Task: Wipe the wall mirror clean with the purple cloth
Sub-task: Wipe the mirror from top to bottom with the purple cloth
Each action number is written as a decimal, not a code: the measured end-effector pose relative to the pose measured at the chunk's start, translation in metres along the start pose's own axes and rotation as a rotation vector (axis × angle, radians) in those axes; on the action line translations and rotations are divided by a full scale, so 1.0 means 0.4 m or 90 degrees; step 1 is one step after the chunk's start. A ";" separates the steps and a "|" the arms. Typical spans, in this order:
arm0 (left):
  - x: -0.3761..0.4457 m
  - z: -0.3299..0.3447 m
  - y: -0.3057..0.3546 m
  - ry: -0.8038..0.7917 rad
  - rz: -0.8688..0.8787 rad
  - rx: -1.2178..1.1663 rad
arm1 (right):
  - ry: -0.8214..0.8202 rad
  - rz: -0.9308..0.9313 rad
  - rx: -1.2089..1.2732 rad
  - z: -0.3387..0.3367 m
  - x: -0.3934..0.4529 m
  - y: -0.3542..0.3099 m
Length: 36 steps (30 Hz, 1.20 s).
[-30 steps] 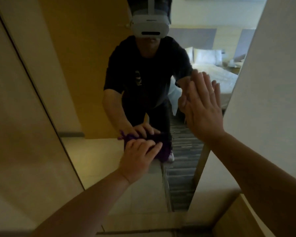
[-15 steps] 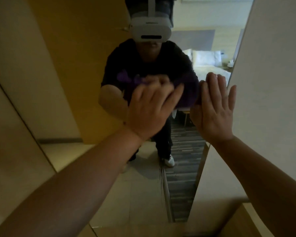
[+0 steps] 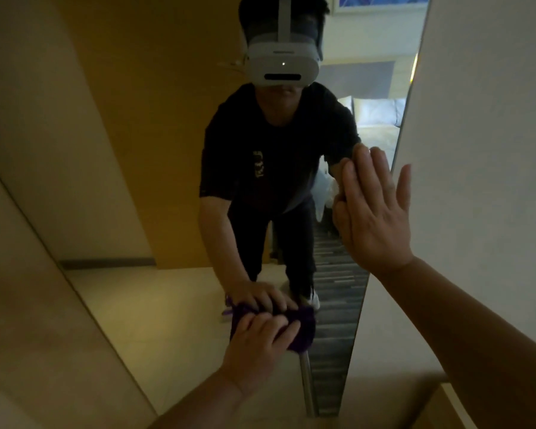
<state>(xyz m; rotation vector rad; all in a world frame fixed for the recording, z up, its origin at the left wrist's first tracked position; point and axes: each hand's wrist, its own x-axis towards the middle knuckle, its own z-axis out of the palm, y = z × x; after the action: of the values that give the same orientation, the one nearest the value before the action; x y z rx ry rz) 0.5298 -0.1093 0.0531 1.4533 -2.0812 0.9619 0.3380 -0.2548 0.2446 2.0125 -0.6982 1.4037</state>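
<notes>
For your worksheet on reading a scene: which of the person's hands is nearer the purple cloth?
Left. The left hand presses on the purple cloth; the right hand is flat on the mirror, higher up.

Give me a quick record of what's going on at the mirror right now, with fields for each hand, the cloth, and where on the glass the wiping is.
left hand: left hand pressing the purple cloth flat against the mirror
right hand: right hand open, palm flat near the mirror's right edge, fingers spread, holding nothing
cloth: bunched under the fingers, dark purple, partly covered by the hand
wiping spot: lower part of the glass, right of centre
setting: dim room; wall beside the mirror on the right
</notes>
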 end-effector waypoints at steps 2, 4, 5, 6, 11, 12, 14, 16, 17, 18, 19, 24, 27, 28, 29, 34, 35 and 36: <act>0.140 -0.074 -0.024 0.116 -0.052 -0.013 | -0.016 -0.003 0.037 -0.027 0.003 0.000; 0.303 -0.171 -0.059 0.248 -0.091 -0.014 | -0.004 0.009 0.086 -0.063 0.006 0.011; 0.388 -0.223 -0.082 0.303 -0.093 -0.005 | 0.009 0.024 0.098 -0.081 0.008 0.025; 0.471 -0.274 -0.107 0.347 -0.082 0.019 | 0.022 0.040 0.099 -0.095 0.010 0.043; 0.722 -0.391 -0.154 0.403 -0.049 0.188 | -0.017 0.119 0.047 -0.099 0.017 0.154; 0.721 -0.375 -0.148 0.411 -0.041 0.204 | -0.033 0.131 0.041 -0.093 0.011 0.168; 0.681 -0.325 -0.126 0.420 -0.011 0.206 | -0.057 0.138 0.036 -0.077 -0.013 0.186; 0.605 -0.249 -0.090 0.389 0.032 0.205 | -0.066 0.121 0.018 -0.057 -0.039 0.195; 0.555 -0.207 -0.068 0.355 0.057 0.204 | -0.063 0.114 0.007 -0.047 -0.048 0.199; 0.504 -0.162 -0.045 0.320 0.084 0.207 | -0.057 0.111 -0.002 -0.038 -0.053 0.202; 0.454 -0.117 -0.023 0.287 0.109 0.207 | -0.052 0.112 -0.006 -0.031 -0.054 0.203; 0.241 0.022 0.054 0.084 0.209 0.147 | -0.069 0.153 0.008 -0.032 -0.055 0.181; 0.093 0.077 0.080 -0.114 0.261 0.137 | -0.107 0.196 0.026 -0.051 -0.074 0.153; 0.058 0.088 0.090 -0.155 0.252 0.119 | -0.133 0.204 0.025 -0.057 -0.083 0.145; 0.036 0.094 0.099 -0.178 0.239 0.091 | -0.159 0.207 0.019 -0.063 -0.090 0.140; 0.064 0.001 0.092 -0.147 0.111 -0.010 | -0.239 0.205 -0.011 -0.113 -0.076 0.126; 0.076 -0.034 0.072 -0.121 0.072 -0.027 | -0.249 0.212 -0.016 -0.125 -0.069 0.119; 0.087 -0.073 0.049 -0.092 0.043 -0.036 | -0.258 0.217 -0.023 -0.136 -0.060 0.107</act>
<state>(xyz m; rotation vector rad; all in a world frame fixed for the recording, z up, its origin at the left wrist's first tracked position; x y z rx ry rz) 0.4976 -0.1057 0.0907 1.4718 -2.2549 0.8382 0.2657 -0.2433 0.2438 2.2496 -1.2830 1.1505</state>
